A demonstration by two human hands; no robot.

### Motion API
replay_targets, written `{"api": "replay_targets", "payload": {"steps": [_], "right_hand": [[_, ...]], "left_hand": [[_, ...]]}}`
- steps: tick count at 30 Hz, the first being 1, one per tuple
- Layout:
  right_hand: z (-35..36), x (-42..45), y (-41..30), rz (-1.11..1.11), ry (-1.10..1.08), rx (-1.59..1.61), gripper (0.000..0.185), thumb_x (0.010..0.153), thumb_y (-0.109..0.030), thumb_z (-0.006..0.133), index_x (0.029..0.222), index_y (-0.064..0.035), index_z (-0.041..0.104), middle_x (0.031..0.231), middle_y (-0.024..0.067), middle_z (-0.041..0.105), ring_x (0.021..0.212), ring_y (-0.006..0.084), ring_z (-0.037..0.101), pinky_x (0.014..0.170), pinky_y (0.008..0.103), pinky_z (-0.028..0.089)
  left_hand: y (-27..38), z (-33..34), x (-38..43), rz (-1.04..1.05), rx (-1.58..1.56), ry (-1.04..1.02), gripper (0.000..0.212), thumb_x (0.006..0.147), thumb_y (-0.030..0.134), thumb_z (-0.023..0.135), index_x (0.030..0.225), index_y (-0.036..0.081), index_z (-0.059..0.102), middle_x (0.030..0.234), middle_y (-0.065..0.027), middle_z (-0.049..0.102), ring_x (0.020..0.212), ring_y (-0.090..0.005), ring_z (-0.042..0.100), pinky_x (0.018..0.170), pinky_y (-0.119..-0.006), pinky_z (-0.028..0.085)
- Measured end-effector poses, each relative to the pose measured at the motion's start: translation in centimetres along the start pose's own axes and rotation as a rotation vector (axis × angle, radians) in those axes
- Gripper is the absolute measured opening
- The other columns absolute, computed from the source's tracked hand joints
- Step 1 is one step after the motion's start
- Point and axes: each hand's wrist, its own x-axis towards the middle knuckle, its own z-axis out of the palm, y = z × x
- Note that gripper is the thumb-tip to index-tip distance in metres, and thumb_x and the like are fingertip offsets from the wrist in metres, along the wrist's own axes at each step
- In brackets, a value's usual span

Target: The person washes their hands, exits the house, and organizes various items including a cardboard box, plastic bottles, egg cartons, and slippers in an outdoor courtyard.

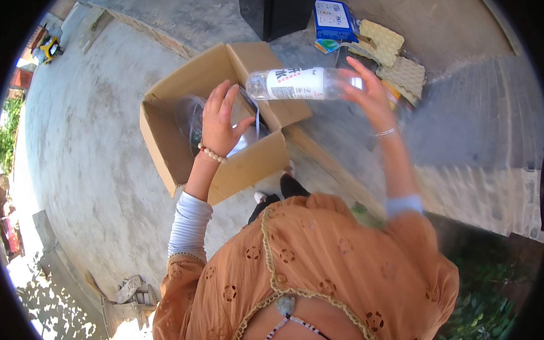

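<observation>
My right hand (369,94) holds a clear plastic bottle (295,83) by its capped end. The bottle has a white label with writing and lies sideways in the air above the right flaps of an open cardboard box (160,150). Over the box's opening is my left hand (222,121), its fingers apart and nothing in them. Inside the box are a round clear plastic container (187,115), partly behind my left hand, and a white strap or handle (257,115). My left hand hides part of the contents.
Beyond the bottle, a blue printed carton (333,20), egg trays (382,41) and other packaging lie on concrete. A black upright object (284,13) stands behind the box. A concrete step edge (335,165) runs right of the box. A wooden stool-like object (132,304) is at lower left.
</observation>
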Motion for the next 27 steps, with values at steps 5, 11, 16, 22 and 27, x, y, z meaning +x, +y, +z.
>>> {"api": "replay_targets", "payload": {"steps": [5, 11, 16, 22, 27], "right_hand": [[1.9, -0.6, -1.0, 0.076, -0.140, 0.026, 0.051, 0.080, -0.009, 0.056, 0.127, -0.0090, 0.036, 0.111, 0.0103, 0.050, 0.090, 0.0125, 0.054, 0.071, 0.0253, 0.049], [-2.3, -1.1, -1.9, -0.284, 0.069, -0.782, 0.038, 0.082, -0.041, 0.046, 0.093, -0.0062, 0.056, 0.067, 0.0115, 0.057, 0.067, 0.0261, 0.057, 0.060, 0.0359, 0.043], [-4.7, -1.7, -2.4, -0.199, 0.253, -0.838, 0.040, 0.081, -0.044, 0.044, 0.077, -0.0060, 0.055, 0.065, 0.0157, 0.056, 0.066, 0.0348, 0.054, 0.057, 0.0420, 0.041], [-9.8, -6.4, -0.1, -0.083, 0.562, -0.762, 0.037, 0.084, -0.040, 0.040, 0.075, -0.0081, 0.057, 0.068, 0.0138, 0.058, 0.066, 0.0341, 0.055, 0.058, 0.0417, 0.042], [-10.0, -10.9, -0.8, 0.012, 0.717, -0.953, 0.029, 0.083, -0.034, 0.042, 0.075, -0.0096, 0.057, 0.065, 0.0123, 0.057, 0.062, 0.0324, 0.055, 0.055, 0.0409, 0.042]], "left_hand": [[3.6, -0.5, 1.5, 0.081, 0.304, -0.113, 0.079, 0.057, 0.028, 0.073, 0.123, 0.009, 0.035, 0.110, -0.0156, 0.049, 0.099, -0.0309, 0.049, 0.080, -0.038, 0.042], [5.6, 2.6, 4.8, 0.137, 0.125, -0.117, 0.060, 0.059, 0.026, 0.069, 0.110, 0.008, 0.045, 0.092, -0.0111, 0.057, 0.079, -0.0270, 0.056, 0.066, -0.036, 0.045], [6.7, 5.1, 8.1, 0.329, 0.164, -0.091, 0.063, 0.062, 0.029, 0.069, 0.113, 0.004, 0.041, 0.087, -0.0136, 0.056, 0.072, -0.0308, 0.056, 0.060, -0.040, 0.045], [11.1, 10.7, 12.5, 0.550, 0.044, -0.264, 0.068, 0.059, 0.025, 0.070, 0.116, 0.003, 0.040, 0.091, -0.0158, 0.055, 0.076, -0.0339, 0.055, 0.064, -0.040, 0.046], [13.0, 14.4, 11.9, 0.338, -0.762, -0.864, 0.071, 0.059, 0.024, 0.073, 0.116, -0.002, 0.039, 0.098, -0.0117, 0.056, 0.087, -0.0217, 0.057, 0.074, -0.033, 0.045]]}}
